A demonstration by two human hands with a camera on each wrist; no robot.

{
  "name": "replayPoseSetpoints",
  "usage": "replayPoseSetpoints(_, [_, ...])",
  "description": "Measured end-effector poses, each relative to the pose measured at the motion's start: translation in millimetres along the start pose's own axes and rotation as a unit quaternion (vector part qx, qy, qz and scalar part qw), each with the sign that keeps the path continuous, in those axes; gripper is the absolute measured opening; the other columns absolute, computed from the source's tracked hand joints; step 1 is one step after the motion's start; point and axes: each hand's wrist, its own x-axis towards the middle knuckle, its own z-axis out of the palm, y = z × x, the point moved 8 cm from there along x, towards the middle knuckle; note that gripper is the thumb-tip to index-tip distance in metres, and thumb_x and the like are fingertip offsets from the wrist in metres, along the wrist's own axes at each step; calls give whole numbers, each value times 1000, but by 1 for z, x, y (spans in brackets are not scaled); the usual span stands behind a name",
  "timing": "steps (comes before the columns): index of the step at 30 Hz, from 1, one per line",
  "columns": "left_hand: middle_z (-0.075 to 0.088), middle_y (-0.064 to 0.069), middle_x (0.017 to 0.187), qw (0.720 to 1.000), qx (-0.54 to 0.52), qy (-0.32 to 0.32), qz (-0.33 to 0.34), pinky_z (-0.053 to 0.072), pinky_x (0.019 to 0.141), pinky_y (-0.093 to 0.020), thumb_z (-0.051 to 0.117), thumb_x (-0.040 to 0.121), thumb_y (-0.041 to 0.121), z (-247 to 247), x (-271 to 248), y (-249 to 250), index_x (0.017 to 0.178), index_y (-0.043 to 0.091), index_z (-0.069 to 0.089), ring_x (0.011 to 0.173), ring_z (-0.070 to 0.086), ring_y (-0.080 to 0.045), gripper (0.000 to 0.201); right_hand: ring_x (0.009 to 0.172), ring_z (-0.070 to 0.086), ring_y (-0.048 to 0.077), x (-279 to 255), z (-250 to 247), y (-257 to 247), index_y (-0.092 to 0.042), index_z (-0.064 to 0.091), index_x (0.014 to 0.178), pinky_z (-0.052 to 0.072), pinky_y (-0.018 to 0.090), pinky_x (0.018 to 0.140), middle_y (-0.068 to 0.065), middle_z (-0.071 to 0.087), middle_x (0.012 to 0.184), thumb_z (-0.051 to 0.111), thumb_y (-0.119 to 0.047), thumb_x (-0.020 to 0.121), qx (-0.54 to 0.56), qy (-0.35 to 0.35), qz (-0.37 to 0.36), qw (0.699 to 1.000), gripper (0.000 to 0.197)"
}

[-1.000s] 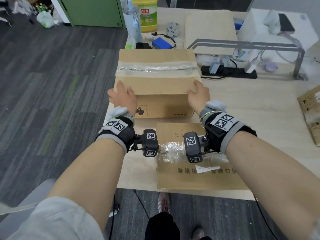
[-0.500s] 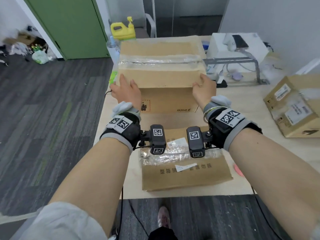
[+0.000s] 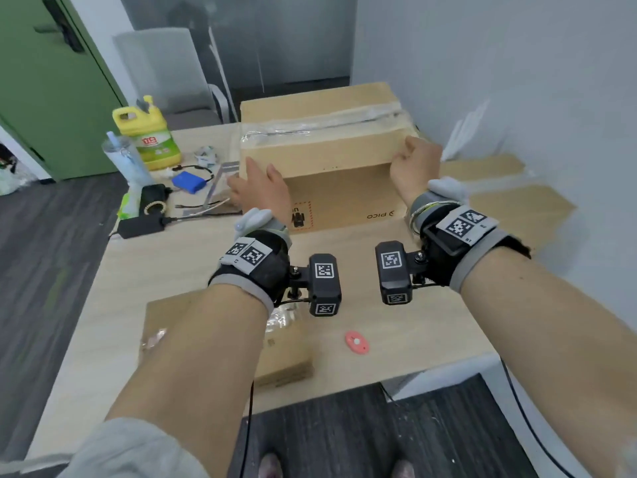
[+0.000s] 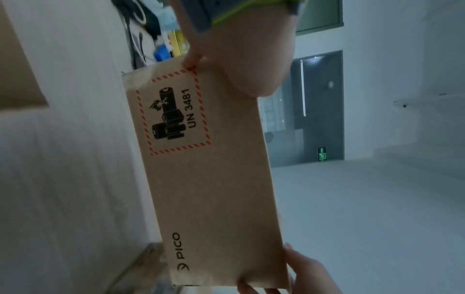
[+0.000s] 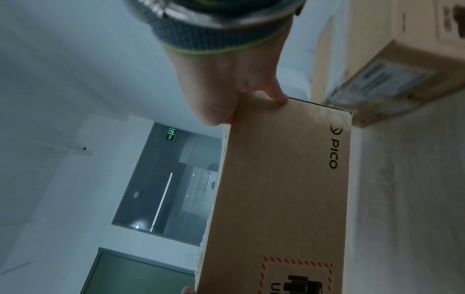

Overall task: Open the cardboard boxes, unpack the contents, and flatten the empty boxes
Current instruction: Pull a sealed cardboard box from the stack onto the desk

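The sealed brown cardboard box (image 3: 324, 146) carries a strip of clear glossy tape along its top, black "PICO" lettering and a black battery symbol framed by a red-and-white hatched border. A flattened brown cardboard sheet (image 3: 286, 360) shows small dark print. The pale wood-grain table (image 3: 179, 270) holds a round coral-red disc (image 3: 356, 342), a yellow plastic jug with a green label (image 3: 146, 132) and a flat blue pack (image 3: 188, 179). The door (image 3: 48, 98) is green.

Both arms reach forward, one hand at each end of the box.
The left hand (image 3: 262, 188) and the right hand (image 3: 415, 163) each clasp an end of the box (image 3: 331, 188), palms turned inward, fingers wrapped over its edges, wrists level.
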Motion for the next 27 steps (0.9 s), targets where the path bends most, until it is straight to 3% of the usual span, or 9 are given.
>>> replayPoseSetpoints(4, [36,-16,138,1000,-9,-6,17,33,98,-35,38,101,35,41,-46,55,138,18,43,123,38,-32,40,119,51,35,33,-60,42,-2,55,127,40,38,103,16,48,135,42,-10,92,17,31,0,999,38])
replayPoseSetpoints(12, [35,-16,140,997,-39,-34,51,32,103,-36,42,100,33,132,-139,154,135,15,46,126,35,-32,40,126,48,29,99,-171,143,-14,53,134,39,33,105,6,43,144,40,-11,93,51,80,56,994,43])
replayPoseSetpoints(17, [27,-19,146,991,-58,-86,87,29,106,-40,43,100,31,189,-192,189,142,14,37,132,28,-35,46,123,49,30,129,-220,198,-8,58,126,40,34,104,8,45,141,41,-11,93,49,116,83,989,38])
replayPoseSetpoints(19, [27,-22,145,988,-45,-92,118,30,108,-43,42,100,33,206,-209,199,144,13,33,131,27,-35,49,111,53,34,140,-235,211,-6,63,113,43,33,97,11,51,130,40,-8,91,35,134,73,988,32])
replayPoseSetpoints(21, [27,-23,144,986,-41,-91,135,30,107,-42,43,99,34,214,-218,203,145,12,32,128,28,-35,52,91,50,32,148,-240,215,-13,62,88,41,30,83,8,49,109,38,-7,88,18,137,68,988,25])
replayPoseSetpoints(22, [26,-22,144,985,-45,-96,134,29,106,-41,43,99,33,221,-224,206,145,12,32,128,27,-35,52,91,51,29,154,-244,220,-14,62,89,42,28,84,4,49,111,38,-8,88,14,137,72,988,25])
replayPoseSetpoints(24, [24,-22,145,982,-43,-109,148,27,104,-38,45,100,28,230,-233,208,146,11,32,130,26,-35,50,109,55,29,159,-245,236,-11,66,111,45,32,96,6,52,128,40,-9,90,21,142,89,986,34])
replayPoseSetpoints(25, [24,-22,145,978,-36,-117,167,28,103,-36,45,100,24,235,-238,210,146,12,31,130,25,-34,50,115,54,28,160,-245,246,-9,65,115,44,32,99,7,51,132,40,-9,91,24,142,97,985,35])
replayPoseSetpoints(27, [22,-23,146,971,-25,-129,201,28,102,-34,45,99,16,242,-242,211,147,11,29,131,24,-35,51,120,51,25,159,-241,264,-8,64,118,40,25,99,8,47,136,41,-9,92,28,138,102,985,34])
